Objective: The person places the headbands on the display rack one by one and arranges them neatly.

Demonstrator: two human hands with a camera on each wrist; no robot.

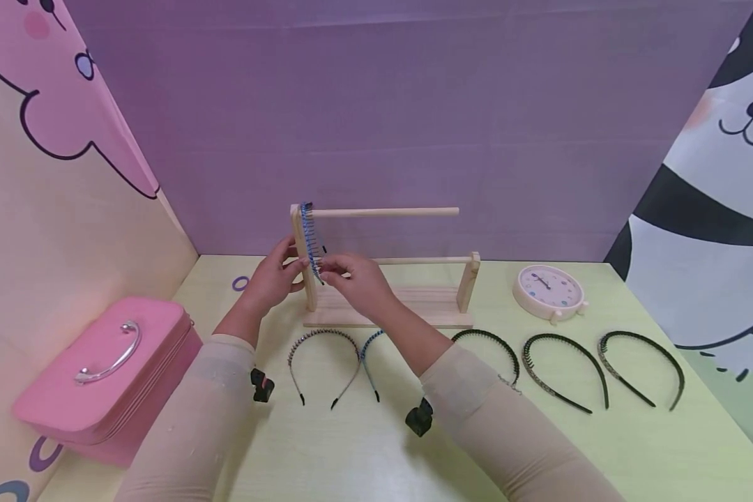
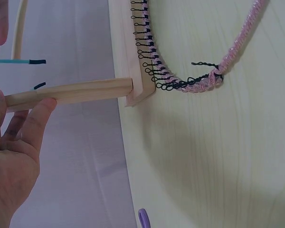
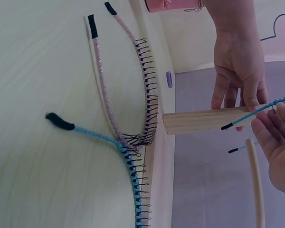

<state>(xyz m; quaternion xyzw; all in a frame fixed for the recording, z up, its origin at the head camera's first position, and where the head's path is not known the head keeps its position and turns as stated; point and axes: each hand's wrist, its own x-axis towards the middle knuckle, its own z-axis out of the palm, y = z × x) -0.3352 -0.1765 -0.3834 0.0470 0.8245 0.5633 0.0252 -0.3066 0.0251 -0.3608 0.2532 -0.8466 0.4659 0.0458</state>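
A wooden two-rod rack [image 1: 427, 315] stands at the back of the table. From the left end of its upper rod hangs a blue headband [image 1: 309, 237] with black teeth and dark tips. My left hand [image 1: 271, 280] grips the left upright post [image 2: 85, 91], thumb on one side and fingers on the other. My right hand [image 1: 360, 284] pinches the hanging headband near its lower end, close beside the post. In front of the rack lie a pink headband [image 2: 154, 59] and a second blue headband [image 3: 135, 180], their ends overlapping.
To the right lie a dark green headband [image 1: 507, 348] and two black headbands [image 1: 565, 337] [image 1: 643, 335]. A pink clock [image 1: 549, 287] lies behind them. A pink case [image 1: 56, 404] with a silver handle stands at the left. Purple cloth [image 1: 376, 125] hangs behind the rack.
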